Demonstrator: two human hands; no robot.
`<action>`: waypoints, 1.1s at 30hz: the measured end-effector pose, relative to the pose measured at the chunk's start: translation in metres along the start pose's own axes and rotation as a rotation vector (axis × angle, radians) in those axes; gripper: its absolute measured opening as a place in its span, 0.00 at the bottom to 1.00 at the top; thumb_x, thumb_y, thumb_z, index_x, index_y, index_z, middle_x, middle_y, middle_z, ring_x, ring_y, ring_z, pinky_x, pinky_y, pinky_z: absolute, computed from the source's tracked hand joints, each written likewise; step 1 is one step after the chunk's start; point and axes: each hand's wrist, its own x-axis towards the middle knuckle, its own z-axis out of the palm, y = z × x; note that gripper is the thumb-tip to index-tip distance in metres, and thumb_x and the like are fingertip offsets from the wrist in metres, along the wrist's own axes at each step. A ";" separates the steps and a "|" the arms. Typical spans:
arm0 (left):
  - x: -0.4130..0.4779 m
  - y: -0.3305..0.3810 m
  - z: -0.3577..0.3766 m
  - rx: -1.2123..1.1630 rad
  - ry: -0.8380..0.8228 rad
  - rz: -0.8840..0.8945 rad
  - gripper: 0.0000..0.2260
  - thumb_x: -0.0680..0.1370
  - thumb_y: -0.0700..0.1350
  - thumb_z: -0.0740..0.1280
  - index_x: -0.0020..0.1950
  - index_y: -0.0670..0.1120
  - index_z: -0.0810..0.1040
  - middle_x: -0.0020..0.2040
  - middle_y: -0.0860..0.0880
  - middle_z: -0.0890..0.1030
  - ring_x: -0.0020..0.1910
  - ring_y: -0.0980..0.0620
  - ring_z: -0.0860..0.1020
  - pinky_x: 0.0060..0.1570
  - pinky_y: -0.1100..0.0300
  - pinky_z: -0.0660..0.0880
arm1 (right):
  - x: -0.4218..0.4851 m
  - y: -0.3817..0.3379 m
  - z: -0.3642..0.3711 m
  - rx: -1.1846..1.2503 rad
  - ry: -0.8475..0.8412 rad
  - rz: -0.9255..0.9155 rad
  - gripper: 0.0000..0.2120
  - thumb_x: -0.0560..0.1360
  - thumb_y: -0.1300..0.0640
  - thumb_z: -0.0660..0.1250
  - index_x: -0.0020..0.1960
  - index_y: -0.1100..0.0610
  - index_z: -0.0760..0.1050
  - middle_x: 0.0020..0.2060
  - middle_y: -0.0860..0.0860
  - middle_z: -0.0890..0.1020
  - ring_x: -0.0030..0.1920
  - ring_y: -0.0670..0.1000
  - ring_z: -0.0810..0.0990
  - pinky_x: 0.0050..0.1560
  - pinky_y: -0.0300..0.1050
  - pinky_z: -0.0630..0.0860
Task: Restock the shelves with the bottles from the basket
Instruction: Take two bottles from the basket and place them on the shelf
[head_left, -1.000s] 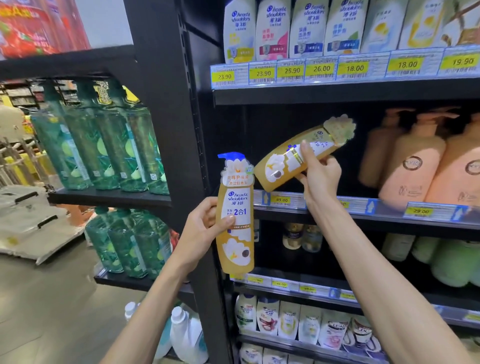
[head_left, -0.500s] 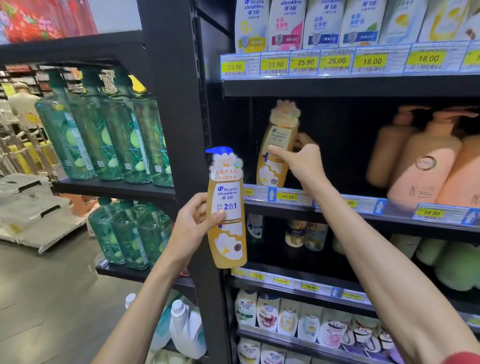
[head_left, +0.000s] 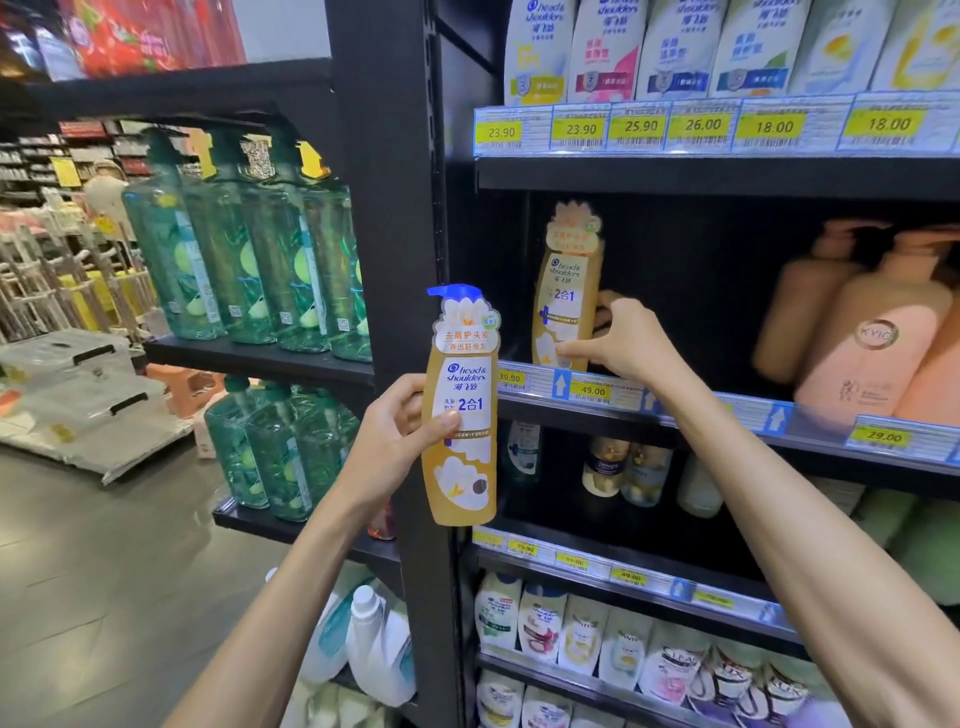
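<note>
The right hand grips one amber shampoo bottle upright on the shelf; the left hand clasps a second bottle left of it. Full, rigid, probably slick: grasp mid-body.

Place: a shop aisle.
Signs: yellow price tags along the black shelves, upper right; rows of shampoo bottles; more stocked racks far left.
</note>
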 end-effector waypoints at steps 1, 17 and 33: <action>0.000 0.001 -0.001 0.006 0.000 0.003 0.25 0.71 0.56 0.75 0.62 0.44 0.76 0.55 0.46 0.86 0.53 0.46 0.85 0.48 0.58 0.81 | -0.001 0.000 0.001 -0.013 0.003 -0.002 0.27 0.66 0.49 0.81 0.60 0.50 0.73 0.45 0.43 0.81 0.45 0.42 0.81 0.42 0.37 0.77; 0.001 0.005 -0.011 0.015 -0.009 -0.010 0.25 0.71 0.55 0.74 0.63 0.44 0.77 0.56 0.45 0.86 0.53 0.45 0.85 0.47 0.58 0.82 | 0.041 -0.022 0.026 0.007 -0.080 0.094 0.30 0.68 0.61 0.80 0.66 0.60 0.73 0.60 0.56 0.82 0.59 0.55 0.81 0.60 0.53 0.79; 0.000 0.006 -0.008 0.019 -0.009 -0.012 0.25 0.72 0.55 0.74 0.64 0.45 0.76 0.56 0.46 0.86 0.54 0.46 0.85 0.49 0.59 0.81 | 0.052 -0.018 0.029 -0.006 -0.079 0.107 0.28 0.71 0.61 0.77 0.68 0.59 0.72 0.63 0.56 0.80 0.62 0.57 0.80 0.62 0.57 0.78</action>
